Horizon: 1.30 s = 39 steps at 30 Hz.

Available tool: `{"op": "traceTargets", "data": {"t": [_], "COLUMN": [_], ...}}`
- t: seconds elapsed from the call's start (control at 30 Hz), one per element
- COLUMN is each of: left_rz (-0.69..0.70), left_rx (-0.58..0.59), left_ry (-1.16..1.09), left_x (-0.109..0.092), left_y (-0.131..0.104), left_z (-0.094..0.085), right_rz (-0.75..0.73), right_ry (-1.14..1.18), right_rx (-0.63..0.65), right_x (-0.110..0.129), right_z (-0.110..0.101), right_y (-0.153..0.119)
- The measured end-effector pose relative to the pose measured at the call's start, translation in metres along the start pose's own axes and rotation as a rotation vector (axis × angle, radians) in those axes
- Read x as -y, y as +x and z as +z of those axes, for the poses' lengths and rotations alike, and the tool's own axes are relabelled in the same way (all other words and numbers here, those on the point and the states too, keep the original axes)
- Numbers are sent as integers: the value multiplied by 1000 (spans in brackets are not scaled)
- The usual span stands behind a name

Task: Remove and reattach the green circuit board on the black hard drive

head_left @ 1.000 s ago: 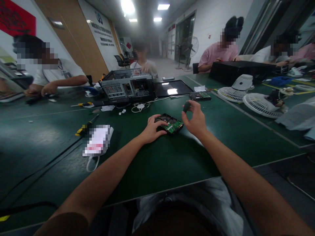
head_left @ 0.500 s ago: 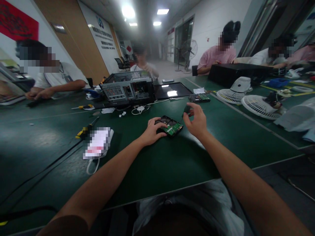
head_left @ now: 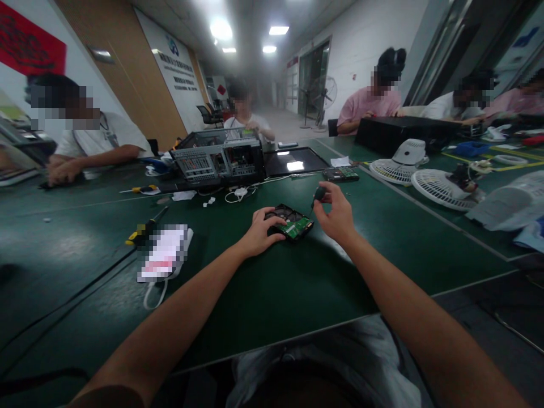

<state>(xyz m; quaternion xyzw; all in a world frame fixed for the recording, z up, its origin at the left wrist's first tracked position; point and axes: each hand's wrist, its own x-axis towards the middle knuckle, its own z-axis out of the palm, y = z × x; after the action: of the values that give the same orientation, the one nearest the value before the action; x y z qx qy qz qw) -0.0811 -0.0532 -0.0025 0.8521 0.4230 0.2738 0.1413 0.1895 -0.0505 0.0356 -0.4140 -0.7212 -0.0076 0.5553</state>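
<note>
On my feed, my left hand (head_left: 258,233), half curled, clasps the left side of the hard drive (head_left: 294,215), which could skid across the smooth green table (head_left: 259,294) if those fingers slackened. Right of the drive, my right hand (head_left: 338,212) tightly pinches a rounded, dark screwdriver (head_left: 318,195); a slip of its thin shaft could scratch the flat circuit board (head_left: 299,228).

No text can be read: the wall sign (head_left: 175,71) carries a blue logo and rows of blurred dark characters, and the red banner (head_left: 53,52) bears dark, illegible marks.
</note>
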Motion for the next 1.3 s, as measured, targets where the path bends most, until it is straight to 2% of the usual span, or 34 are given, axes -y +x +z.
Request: {"op": "traceTargets", "data": {"t": [0.17, 0.4, 0.8, 0.93, 1.07, 1.3], "left_rz": [7, 5, 5, 4, 9, 31], "left_rx": [-11, -10, -7, -2, -16, -11], "left_ry": [9, 5, -7, -14, -4, 16], "left_x": [5, 5, 5, 3, 3, 2], "left_y": [1, 0, 1, 1, 1, 1], "left_z": [3, 2, 1, 1, 3, 1], "right_rz": [59, -5, -22, 4, -14, -89], "right_ry": [19, -17, -77, -29, -102, -156], "right_rx": [-1, 3, 42, 17, -7, 75], "right_x": [-2, -4, -1, -1, -3, -1], "right_z": [4, 2, 2, 5, 5, 4], "right_y": [-1, -1, -2, -4, -4, -5]}}
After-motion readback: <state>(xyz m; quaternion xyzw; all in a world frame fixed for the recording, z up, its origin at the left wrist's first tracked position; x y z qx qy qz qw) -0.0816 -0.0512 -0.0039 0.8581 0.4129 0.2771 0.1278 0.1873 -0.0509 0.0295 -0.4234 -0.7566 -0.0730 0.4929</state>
